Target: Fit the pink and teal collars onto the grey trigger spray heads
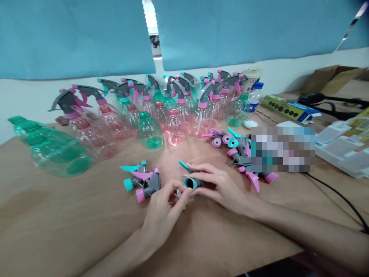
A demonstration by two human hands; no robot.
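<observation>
My right hand is closed round a trigger sprayer head with a teal collar, whose open end faces me, and a teal trigger that sticks out behind. Close against the collar, my left hand pinches a small whitish piece, mostly covered by the fingers. To the left lie two more heads, a teal one and a pink one. A heap of pink and teal sprayer heads lies to the right of my hands.
Several pink and green bottles stand behind, many capped with sprayers; a front green bottle is uncapped. Green bottles lie tilted at left. At right are a Pepsi bottle, a yellow-blue box, a clear organizer and a black cable.
</observation>
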